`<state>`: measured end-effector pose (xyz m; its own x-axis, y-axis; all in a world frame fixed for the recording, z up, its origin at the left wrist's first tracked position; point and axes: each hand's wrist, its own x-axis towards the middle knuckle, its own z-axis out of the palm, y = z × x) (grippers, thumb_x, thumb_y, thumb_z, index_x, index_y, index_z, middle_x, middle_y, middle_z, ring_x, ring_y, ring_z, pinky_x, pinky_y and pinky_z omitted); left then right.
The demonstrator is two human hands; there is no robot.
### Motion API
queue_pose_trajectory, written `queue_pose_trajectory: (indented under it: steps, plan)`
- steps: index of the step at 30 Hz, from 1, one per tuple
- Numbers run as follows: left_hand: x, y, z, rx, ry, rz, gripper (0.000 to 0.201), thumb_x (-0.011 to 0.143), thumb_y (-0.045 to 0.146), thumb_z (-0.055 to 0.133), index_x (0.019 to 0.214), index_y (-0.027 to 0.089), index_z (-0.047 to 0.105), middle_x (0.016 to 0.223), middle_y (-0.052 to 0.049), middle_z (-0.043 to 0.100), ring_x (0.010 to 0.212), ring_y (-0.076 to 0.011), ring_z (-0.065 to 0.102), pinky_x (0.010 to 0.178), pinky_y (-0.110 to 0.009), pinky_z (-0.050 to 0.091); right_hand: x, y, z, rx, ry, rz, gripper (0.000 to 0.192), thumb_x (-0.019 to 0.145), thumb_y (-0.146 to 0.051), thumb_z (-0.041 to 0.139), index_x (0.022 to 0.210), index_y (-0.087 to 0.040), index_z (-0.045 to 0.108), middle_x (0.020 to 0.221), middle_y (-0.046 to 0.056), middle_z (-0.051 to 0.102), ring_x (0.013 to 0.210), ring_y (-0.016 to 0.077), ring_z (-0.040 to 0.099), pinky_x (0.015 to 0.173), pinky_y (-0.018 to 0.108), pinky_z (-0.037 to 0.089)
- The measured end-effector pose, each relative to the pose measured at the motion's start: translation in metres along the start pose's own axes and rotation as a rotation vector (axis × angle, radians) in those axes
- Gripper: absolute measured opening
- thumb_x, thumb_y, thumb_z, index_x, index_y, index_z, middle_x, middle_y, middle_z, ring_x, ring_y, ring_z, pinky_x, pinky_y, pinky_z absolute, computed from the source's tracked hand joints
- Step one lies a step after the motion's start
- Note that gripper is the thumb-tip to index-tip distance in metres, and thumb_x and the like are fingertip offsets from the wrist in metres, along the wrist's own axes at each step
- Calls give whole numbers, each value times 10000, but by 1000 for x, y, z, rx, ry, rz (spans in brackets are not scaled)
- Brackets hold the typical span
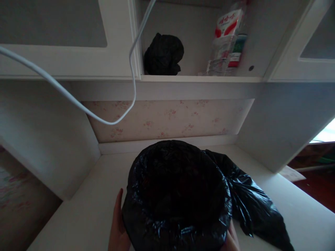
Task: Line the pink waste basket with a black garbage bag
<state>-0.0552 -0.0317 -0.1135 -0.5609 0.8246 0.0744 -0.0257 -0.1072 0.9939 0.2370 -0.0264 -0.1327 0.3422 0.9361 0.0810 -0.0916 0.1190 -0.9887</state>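
Note:
A round bin lined with a black plastic bag [183, 230] stands over the white counter, its mouth facing me. The bag is folded over the rim, and the inside is too dark to make out. My left hand [119, 226] presses against the bin's left side, thumb pointing up. On the lower right side is my right hand [230, 238], mostly hidden behind the bin. Both hands grip the bin between them. To the right, another stretch of black plastic bag [258, 200] lies crumpled across the counter, touching the bin.
Above is an open cabinet shelf [196, 78] with a bunched black bag [164, 54] and a clear plastic bottle [223, 42]. A white cable [104, 121] hangs in front. White side panels [288, 122] flank the counter [86, 209].

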Motion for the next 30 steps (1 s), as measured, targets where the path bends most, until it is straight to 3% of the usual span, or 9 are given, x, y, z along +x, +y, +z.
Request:
queue_pose_trajectory:
  steps: [3,6,10,15,19,21,23,28,30]
  plan:
    - [-14,7,-5,9,-12,45,1163,606,694,902,1590,276,444,1621,-118,509,1491,-406,458,1188,-462,473,-9,-2,-8,-17,-18,-7,1014,829,-713,709,1660,-471,180,1744,-5,282,1579,343,329,1114,519,532]
    - [-21,22,-6,54,-67,154,956,781,733,758,1581,318,440,1616,-81,522,1475,-343,497,1181,-439,484,-11,-17,-12,-39,-151,-93,1035,893,-689,642,1688,-407,41,1778,9,162,1597,337,284,1164,488,492]
    - [-15,52,-1,174,-139,283,546,913,669,642,1380,386,656,1542,-5,606,1482,-335,488,1254,-523,371,5,-39,-14,-87,-228,-268,845,970,-649,556,1680,-321,235,1752,48,266,1568,329,361,1176,413,488]
    - [8,75,-3,285,-242,313,481,929,709,555,1218,378,751,1531,-17,593,1479,-368,472,1236,-583,357,29,-61,-16,-188,-178,-247,696,954,-628,588,1561,-301,485,1614,70,515,1459,319,516,1065,357,554]
    - [20,92,-2,449,-249,339,524,901,735,535,1054,310,800,1381,-78,647,1369,-379,551,1159,-563,434,43,-96,-11,-337,-58,-129,626,769,-767,703,1134,-264,783,1539,96,590,1419,425,521,1131,506,474]
    - [23,103,6,447,-205,330,547,886,737,531,1003,271,792,1274,-97,676,1276,-368,604,1121,-542,456,54,-114,-9,-393,-14,-145,574,723,-787,726,885,-243,805,1507,97,617,1392,443,536,1180,553,406]
    - [27,114,14,441,-156,324,521,849,714,581,972,247,774,1196,-95,699,1202,-349,637,1075,-498,482,68,-127,-7,-417,14,-178,558,738,-781,719,783,-230,792,1417,106,679,1309,421,605,1162,562,425]
    - [49,127,26,458,-145,284,493,773,670,696,1028,254,764,1220,-71,707,1136,-314,670,925,-398,535,115,-151,6,-500,-56,-343,473,842,-659,696,968,-227,840,1177,95,796,1160,358,715,1125,570,496]
    - [60,129,29,443,-160,276,532,781,680,699,1101,260,763,1317,-72,683,1128,-308,678,935,-407,532,133,-161,16,-495,-85,-421,451,902,-592,650,1058,-213,839,1196,93,795,1197,337,712,1173,552,477]
